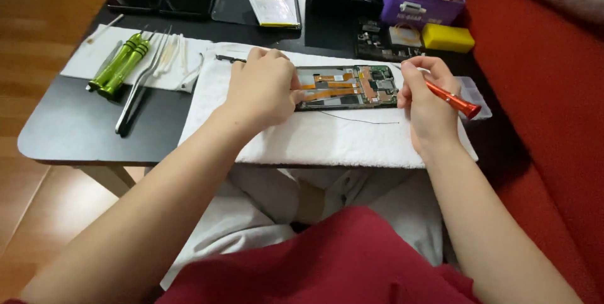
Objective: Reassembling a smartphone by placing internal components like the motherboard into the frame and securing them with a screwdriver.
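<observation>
Opened phone (349, 87) lies flat on a white towel (314, 140) spread over the near edge of a black table (75, 128); circuit board and orange flex cables exposed. Left hand (261, 90) rests palm-down on the phone's left end, fingers curled together, fingertips pressing the frame. Right hand (428, 99) sits at the phone's right end, fingers closed around an orange screwdriver (450, 97); handle points out to the right, tip end hidden behind the fingers, so contact with the board cannot be confirmed. A thin dark wire (358, 119) lies on the towel just in front of the phone. To the left, on a second white cloth (82, 58): two green-handled screwdrivers (123, 63) and metal tweezers (141, 84). Behind the phone: a purple box (418, 2), a yellow block (448, 38), and another dismantled device with its battery (274, 9) showing.
</observation>
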